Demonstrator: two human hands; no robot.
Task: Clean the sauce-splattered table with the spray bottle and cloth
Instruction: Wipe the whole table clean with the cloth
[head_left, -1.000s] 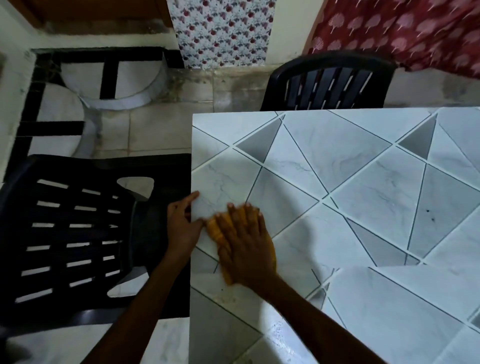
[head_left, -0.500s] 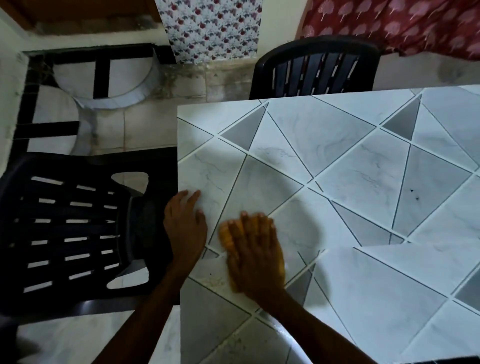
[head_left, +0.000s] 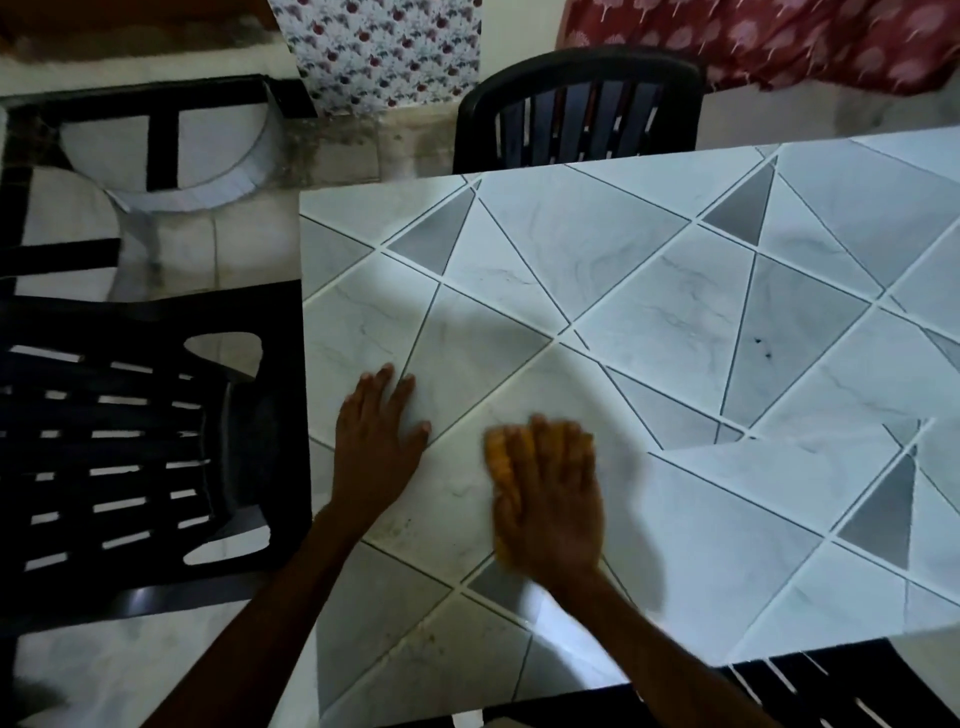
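- My left hand (head_left: 376, 441) lies flat on the grey-and-white marble-look table w/ a triangle pattern (head_left: 675, 260). Fingers are straight and spread, palm down, holding nothing. It's near the table's left edge.
- My right hand (head_left: 550, 499) is also flat, fingers straight and close together, pressing down on the orange-yellow cloth (head_left: 500, 462). It's blurred, so I can't make out finger detail.
- The cloth is on the tabletop under my right palm, approx. the front-left part of the table. Only a strip shows, along the left side of the hand and past the fingertips.
- Both hands are side by side, apart, not touching.
- A few small dark specks (head_left: 761, 348) sit on a grey tile further right, well apart from the cloth.
- Black slatted plastic chair (head_left: 130, 441) stands just beside the table's left edge.
- A 2nd black plastic chair (head_left: 576, 104) is at the far side, its back against the table edge.
- Part of a 3rd black slatted chair (head_left: 857, 691) shows at the near right corner.
- Red printed fabric (head_left: 779, 41) hangs top right, and a floral-print fabric (head_left: 384, 52) hangs top centre.
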